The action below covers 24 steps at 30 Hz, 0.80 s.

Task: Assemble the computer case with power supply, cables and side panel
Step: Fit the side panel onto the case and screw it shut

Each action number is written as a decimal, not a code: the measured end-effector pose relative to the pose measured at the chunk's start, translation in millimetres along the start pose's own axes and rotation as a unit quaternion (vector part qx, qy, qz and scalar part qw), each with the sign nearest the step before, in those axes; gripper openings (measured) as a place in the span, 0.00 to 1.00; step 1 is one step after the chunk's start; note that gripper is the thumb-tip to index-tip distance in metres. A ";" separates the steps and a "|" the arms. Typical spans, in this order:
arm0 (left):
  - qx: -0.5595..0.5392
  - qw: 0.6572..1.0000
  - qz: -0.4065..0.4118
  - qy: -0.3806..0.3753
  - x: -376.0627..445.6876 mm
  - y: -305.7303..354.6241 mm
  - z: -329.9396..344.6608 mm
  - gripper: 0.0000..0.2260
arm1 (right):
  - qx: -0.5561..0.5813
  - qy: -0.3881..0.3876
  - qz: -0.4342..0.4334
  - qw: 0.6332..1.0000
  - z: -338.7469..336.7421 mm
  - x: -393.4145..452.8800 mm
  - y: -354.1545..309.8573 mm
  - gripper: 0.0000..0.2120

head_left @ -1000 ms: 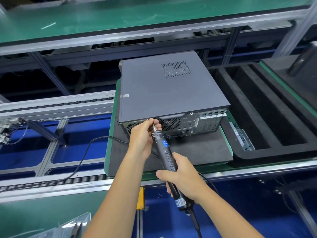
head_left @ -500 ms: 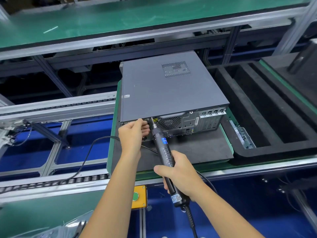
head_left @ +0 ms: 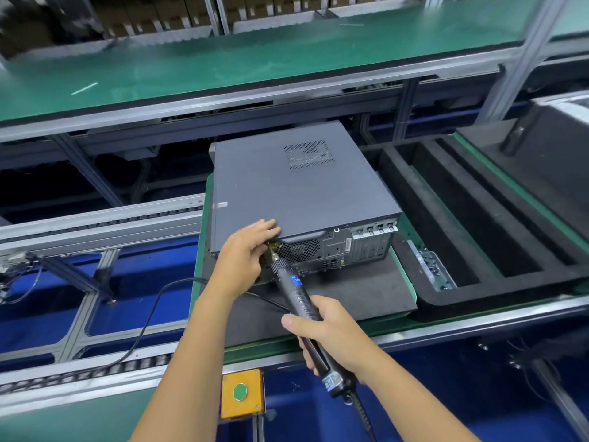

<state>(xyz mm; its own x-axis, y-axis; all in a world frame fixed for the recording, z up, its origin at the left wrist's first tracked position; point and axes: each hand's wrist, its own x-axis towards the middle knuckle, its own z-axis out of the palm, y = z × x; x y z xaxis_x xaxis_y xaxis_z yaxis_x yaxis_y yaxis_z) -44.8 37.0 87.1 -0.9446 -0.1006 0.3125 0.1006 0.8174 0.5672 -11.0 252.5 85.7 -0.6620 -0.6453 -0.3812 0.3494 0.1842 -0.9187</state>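
Head view: black foam tray [head_left: 478, 237] lies right of computer case [head_left: 296, 193], rear toward us. Right hand [head_left: 331, 333] clenches electric screwdriver [head_left: 296, 295] angled up-left; left hand [head_left: 245, 250], fingers flat, covers its tip.

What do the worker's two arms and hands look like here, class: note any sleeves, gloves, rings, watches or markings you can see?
Both forearms are bare as far as the picture's lower edge, with no sleeves in view. The left hand and the right hand wear no gloves. No rings, watch, wrist strap or markings show on either. The fingernails that show are short and unpainted.
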 end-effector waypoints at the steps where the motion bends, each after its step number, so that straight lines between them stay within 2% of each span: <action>1: 0.011 1.000 0.016 -0.002 0.5 -1.7 -0.4 0.21 | 0.008 -0.005 0.002 1.000 -1.4 0.7 1.0 0.16; 3: 0.057 0.997 0.054 0.023 -1.7 -4.2 3.9 0.20 | 0.024 -0.020 0.005 0.999 -2.9 0.2 2.1 0.17; 6: 0.132 0.980 0.112 0.101 -5.3 -10.0 13.5 0.17 | 0.031 -0.035 0.009 0.999 -6.4 2.0 2.9 0.17; 10: 0.142 0.971 0.135 0.137 -1.7 -14.2 15.8 0.17 | 0.003 -0.037 0.011 0.999 -15.3 3.5 3.1 0.16; 14: 0.102 0.980 0.091 0.142 -1.3 -7.6 16.6 0.17 | -0.019 -0.047 0.012 0.999 -23.3 -0.2 1.2 0.15; 19: 0.035 0.986 0.046 0.155 -0.5 -0.5 16.3 0.10 | -0.053 -0.069 0.022 0.996 -49.5 -21.5 12.0 0.19; 21: 0.020 0.989 0.031 0.143 0.3 0.4 13.9 0.09 | -0.043 -0.075 0.016 0.996 -66.7 -33.6 16.7 0.24; 24: 0.007 0.992 0.002 0.128 3.2 0.9 11.0 0.09 | 0.004 -0.083 -0.014 0.996 -97.4 -53.0 20.7 0.24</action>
<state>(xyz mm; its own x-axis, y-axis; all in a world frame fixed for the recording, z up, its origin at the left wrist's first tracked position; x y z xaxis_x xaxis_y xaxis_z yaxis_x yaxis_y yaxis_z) -51.2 43.7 80.2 -0.8338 -0.2362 0.4990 0.0979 0.8262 0.5547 -33.2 362.7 76.9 -0.5529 -0.7642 -0.3321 0.3377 0.1589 -0.9277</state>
